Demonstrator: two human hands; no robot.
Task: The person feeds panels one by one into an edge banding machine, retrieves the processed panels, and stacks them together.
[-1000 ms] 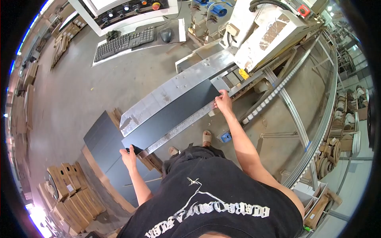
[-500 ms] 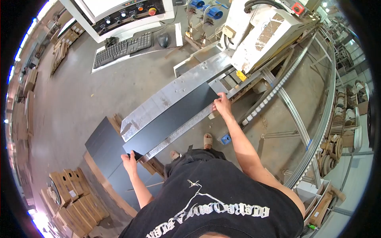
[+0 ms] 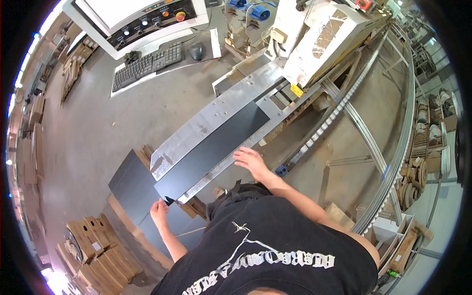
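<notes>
A long dark panel (image 3: 211, 147) lies flat in the channel of a metal machine bed, along its near metal rail (image 3: 216, 169). At the panel's lower left end, my left hand (image 3: 159, 212) has its fingers closed at the corner, where a small black patch shows; the fingertips are partly hidden. My right hand (image 3: 251, 162) is over the near rail, off the panel, with fingers apart and nothing in them. Beneath the bed's left end, more dark panels (image 3: 130, 179) lie on a wooden base.
A white machine head (image 3: 312, 51) stands over the bed's far end. Ahead are a control console (image 3: 152, 24), a keyboard (image 3: 147, 66) and a mouse (image 3: 196, 51). A curved cable track (image 3: 319, 135) runs along the right. Stacked cardboard boxes (image 3: 101, 260) stand at lower left.
My right hand has let go of the panel's far right corner and come back left toward my body, opening. My left hand has shifted slightly down, staying by the near corner.
</notes>
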